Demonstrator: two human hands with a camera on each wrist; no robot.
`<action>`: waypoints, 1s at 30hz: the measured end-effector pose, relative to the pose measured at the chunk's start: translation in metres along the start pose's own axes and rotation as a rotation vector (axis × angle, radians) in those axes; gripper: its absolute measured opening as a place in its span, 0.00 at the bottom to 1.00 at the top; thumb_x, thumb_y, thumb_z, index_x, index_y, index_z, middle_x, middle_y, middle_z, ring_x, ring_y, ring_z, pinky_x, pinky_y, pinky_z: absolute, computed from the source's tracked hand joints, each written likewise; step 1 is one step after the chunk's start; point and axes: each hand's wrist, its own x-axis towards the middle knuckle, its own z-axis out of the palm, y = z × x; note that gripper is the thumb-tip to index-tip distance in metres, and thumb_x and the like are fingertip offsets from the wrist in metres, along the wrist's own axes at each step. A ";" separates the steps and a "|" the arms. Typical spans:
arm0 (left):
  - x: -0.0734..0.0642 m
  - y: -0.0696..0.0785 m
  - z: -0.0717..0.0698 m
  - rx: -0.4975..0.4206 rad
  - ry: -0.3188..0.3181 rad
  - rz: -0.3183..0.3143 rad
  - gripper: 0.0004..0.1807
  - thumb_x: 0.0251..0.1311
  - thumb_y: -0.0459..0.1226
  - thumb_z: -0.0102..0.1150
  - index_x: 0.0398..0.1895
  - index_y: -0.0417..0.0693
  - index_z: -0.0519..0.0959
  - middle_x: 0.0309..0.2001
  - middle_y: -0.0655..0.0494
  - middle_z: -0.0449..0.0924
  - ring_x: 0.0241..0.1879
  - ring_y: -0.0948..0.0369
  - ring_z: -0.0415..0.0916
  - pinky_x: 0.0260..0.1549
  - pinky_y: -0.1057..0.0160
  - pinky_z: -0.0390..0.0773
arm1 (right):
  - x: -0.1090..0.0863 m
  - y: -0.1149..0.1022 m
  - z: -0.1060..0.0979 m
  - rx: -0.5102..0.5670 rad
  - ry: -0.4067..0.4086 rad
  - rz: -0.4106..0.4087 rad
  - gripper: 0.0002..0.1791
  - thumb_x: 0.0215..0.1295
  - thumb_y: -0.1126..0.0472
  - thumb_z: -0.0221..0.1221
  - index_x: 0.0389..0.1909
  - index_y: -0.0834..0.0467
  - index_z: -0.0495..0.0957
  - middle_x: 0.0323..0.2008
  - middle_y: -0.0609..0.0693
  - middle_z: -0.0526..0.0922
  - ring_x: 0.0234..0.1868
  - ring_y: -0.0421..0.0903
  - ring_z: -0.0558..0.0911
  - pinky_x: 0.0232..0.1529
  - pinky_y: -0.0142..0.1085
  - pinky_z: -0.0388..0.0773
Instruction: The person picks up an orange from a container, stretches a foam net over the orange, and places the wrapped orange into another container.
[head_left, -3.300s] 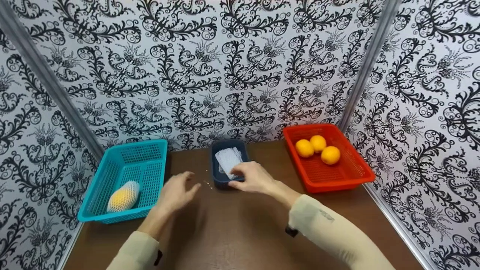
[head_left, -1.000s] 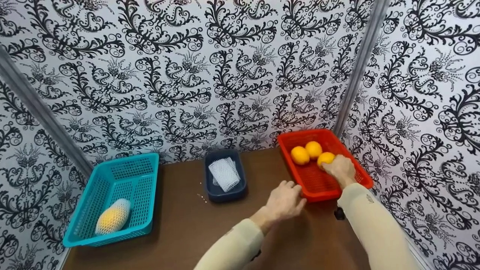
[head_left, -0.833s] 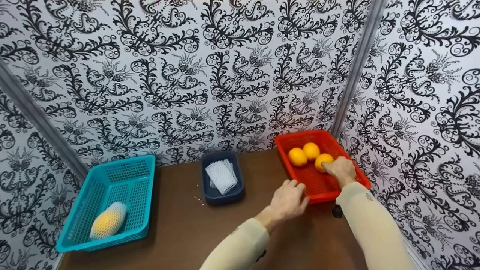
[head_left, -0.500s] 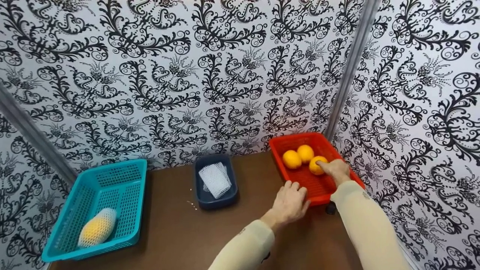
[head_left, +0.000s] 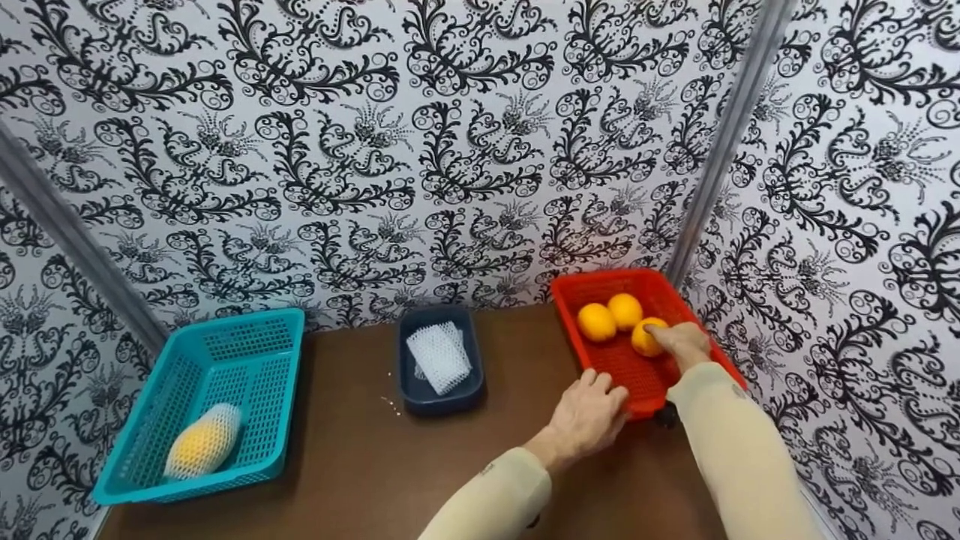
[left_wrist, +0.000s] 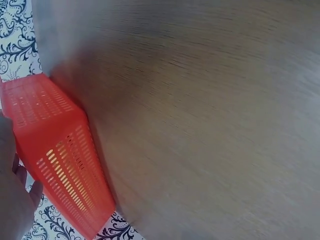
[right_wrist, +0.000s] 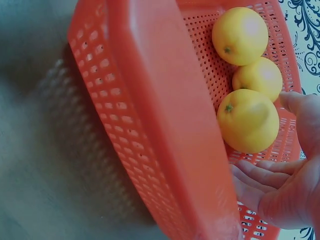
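Three oranges lie in a red basket [head_left: 637, 397] at the right of the table. My right hand [head_left: 686, 343] reaches inside, its thumb at the nearest orange [head_left: 646, 339]. In the right wrist view, the thumb and extended fingers [right_wrist: 260, 177] lie around one side of that orange [right_wrist: 249, 122], not closed round it. The other two oranges [right_wrist: 240, 36] sit beside it. My left hand [head_left: 589, 412] rests at the basket's near left rim, fingers loosely bent. The left wrist view shows only part of that hand [left_wrist: 12, 195], beside the basket's rim [left_wrist: 50, 125].
A small dark blue tray [head_left: 442, 403] with white foam net sleeves [head_left: 439, 356] stands at the back middle. On the left, a teal basket [head_left: 289, 405] holds a yellow, mango-like fruit [head_left: 201, 442] in a foam net. Small pale crumbs [head_left: 391, 405] lie near the tray. Patterned walls enclose the table.
Both hands have moved right to the red basket: the right from the foam nets in the tray, the left from beside the teal basket. In the last second they have barely moved.
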 end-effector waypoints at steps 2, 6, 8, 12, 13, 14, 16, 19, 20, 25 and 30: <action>0.000 -0.002 -0.001 0.008 0.013 0.023 0.12 0.80 0.56 0.63 0.53 0.65 0.85 0.46 0.61 0.83 0.48 0.60 0.77 0.48 0.68 0.82 | 0.004 -0.001 0.001 0.012 -0.003 0.002 0.53 0.70 0.32 0.62 0.71 0.79 0.74 0.74 0.80 0.74 0.72 0.73 0.79 0.76 0.59 0.78; 0.002 -0.006 -0.001 0.002 0.034 0.052 0.12 0.79 0.56 0.64 0.52 0.65 0.86 0.45 0.62 0.84 0.47 0.60 0.77 0.46 0.69 0.80 | 0.013 -0.005 0.004 0.025 -0.002 0.018 0.52 0.70 0.31 0.63 0.70 0.77 0.76 0.73 0.79 0.76 0.70 0.71 0.80 0.74 0.57 0.79; 0.002 -0.007 -0.001 -0.013 0.041 0.058 0.11 0.79 0.56 0.64 0.52 0.65 0.86 0.45 0.62 0.84 0.48 0.60 0.77 0.46 0.69 0.80 | 0.019 -0.006 0.006 0.019 -0.002 0.027 0.51 0.70 0.31 0.63 0.70 0.76 0.76 0.73 0.80 0.76 0.70 0.71 0.80 0.73 0.57 0.80; 0.001 -0.008 -0.001 -0.039 0.037 0.064 0.11 0.78 0.56 0.66 0.52 0.65 0.87 0.45 0.61 0.85 0.47 0.60 0.77 0.46 0.70 0.79 | 0.026 -0.007 0.009 -0.038 -0.013 0.023 0.53 0.69 0.31 0.63 0.69 0.79 0.75 0.71 0.82 0.76 0.70 0.73 0.81 0.70 0.59 0.82; 0.001 -0.008 -0.001 -0.042 0.034 0.065 0.12 0.78 0.56 0.66 0.52 0.65 0.87 0.45 0.62 0.85 0.47 0.61 0.76 0.46 0.70 0.79 | 0.027 -0.007 0.010 -0.055 -0.012 0.016 0.53 0.69 0.31 0.64 0.69 0.80 0.75 0.71 0.83 0.76 0.70 0.74 0.81 0.69 0.59 0.83; 0.001 -0.008 -0.001 -0.044 0.031 0.065 0.12 0.78 0.56 0.66 0.52 0.65 0.87 0.45 0.62 0.85 0.47 0.61 0.76 0.46 0.70 0.78 | 0.028 -0.007 0.010 -0.067 -0.009 0.010 0.53 0.69 0.32 0.64 0.68 0.80 0.75 0.70 0.83 0.76 0.69 0.74 0.81 0.69 0.59 0.83; 0.000 -0.008 -0.001 -0.045 0.028 0.066 0.12 0.78 0.57 0.66 0.52 0.65 0.87 0.45 0.62 0.85 0.47 0.61 0.76 0.46 0.71 0.78 | 0.028 -0.007 0.012 -0.086 -0.004 -0.003 0.52 0.69 0.33 0.65 0.66 0.81 0.76 0.68 0.83 0.78 0.68 0.74 0.83 0.67 0.59 0.84; 0.000 -0.008 0.000 -0.031 0.027 0.068 0.13 0.77 0.58 0.66 0.51 0.65 0.87 0.45 0.63 0.85 0.47 0.61 0.76 0.47 0.71 0.78 | 0.026 -0.008 0.016 -0.088 0.002 -0.021 0.50 0.68 0.34 0.67 0.63 0.80 0.78 0.64 0.81 0.82 0.64 0.73 0.85 0.64 0.57 0.86; 0.000 -0.008 0.001 -0.027 0.026 0.068 0.13 0.77 0.58 0.67 0.51 0.65 0.88 0.45 0.63 0.85 0.47 0.61 0.76 0.47 0.71 0.78 | 0.025 -0.008 0.017 -0.079 0.003 -0.022 0.50 0.67 0.33 0.69 0.62 0.79 0.79 0.63 0.80 0.83 0.63 0.72 0.86 0.63 0.56 0.86; 0.001 -0.009 0.001 -0.029 0.025 0.061 0.12 0.76 0.58 0.68 0.50 0.65 0.88 0.45 0.63 0.85 0.47 0.61 0.76 0.47 0.71 0.77 | 0.026 -0.010 0.021 -0.071 -0.003 -0.049 0.53 0.59 0.32 0.74 0.60 0.80 0.79 0.59 0.79 0.85 0.56 0.67 0.87 0.58 0.52 0.87; 0.003 -0.010 0.001 -0.056 0.016 0.052 0.13 0.76 0.58 0.68 0.52 0.66 0.88 0.46 0.63 0.85 0.47 0.62 0.76 0.48 0.72 0.78 | 0.043 -0.008 0.029 -0.069 -0.033 -0.072 0.67 0.56 0.36 0.78 0.72 0.86 0.60 0.63 0.85 0.78 0.63 0.74 0.82 0.66 0.58 0.84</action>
